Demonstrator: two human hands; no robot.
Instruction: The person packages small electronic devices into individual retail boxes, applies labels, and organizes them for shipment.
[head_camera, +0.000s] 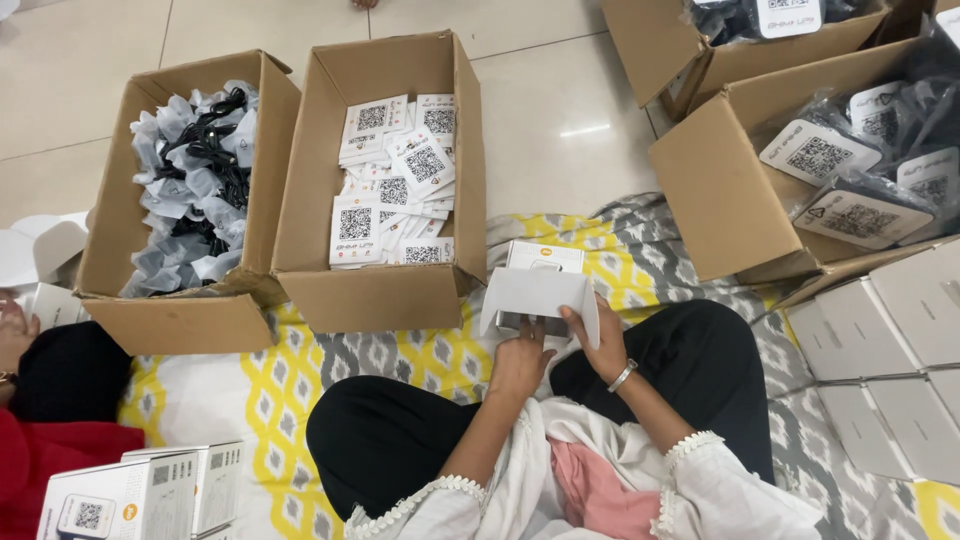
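Directly ahead of the left hand (520, 362) and right hand (598, 345), which grip a small white box (538, 290), the way is blocked by the carton of cards (385, 300). To the right, passage is closed off by a large carton (720, 200) and stacked white boxes (890, 360). Open tiled floor (560, 110) is left between the cartons, and patterned cloth (420, 355) is free beside the knees.

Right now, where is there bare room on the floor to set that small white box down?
Bare patterned cloth lies between the left knee and the cable carton. Bare tile lies between the card carton and the right cartons. The right side is crowded with stacked white boxes. Both hands hold the small white box.
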